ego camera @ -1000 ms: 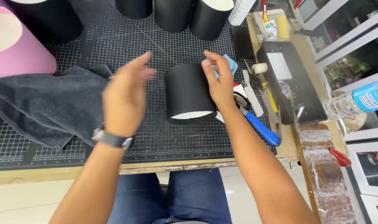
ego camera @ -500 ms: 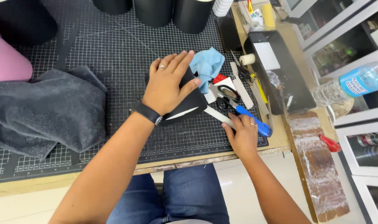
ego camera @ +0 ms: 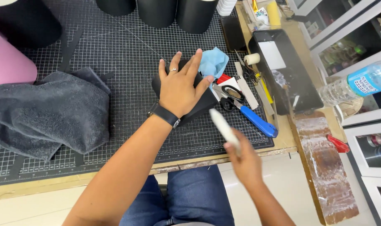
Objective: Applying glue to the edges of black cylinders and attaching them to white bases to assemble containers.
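Left hand (ego camera: 180,88) lies flat, fingers spread, palm down on a black cylinder (ego camera: 198,104) laid on its side on the gridded cutting mat (ego camera: 115,54); the hand pins it in place, covering most of it. Right hand (ego camera: 242,161) is off the mat, near the table's front edge, fingers closed round a slim white stick-like tool (ego camera: 224,127), blurred; its tip points up toward the cylinder but is apart from it. Just beside the cylinder: a crumpled light-blue cloth (ego camera: 213,62), black-handled scissors (ego camera: 232,98), a blue-handled utility knife (ego camera: 259,121). A dark grey towel (ego camera: 52,113) sits heaped well to the left; more upright black cylinders (ego camera: 157,10) stand along the far edge of the mat. Progress, as judged: cylinder steadied, tool in hand, no contact of tool on cylinder yet; any work on the surface appears not begun here.
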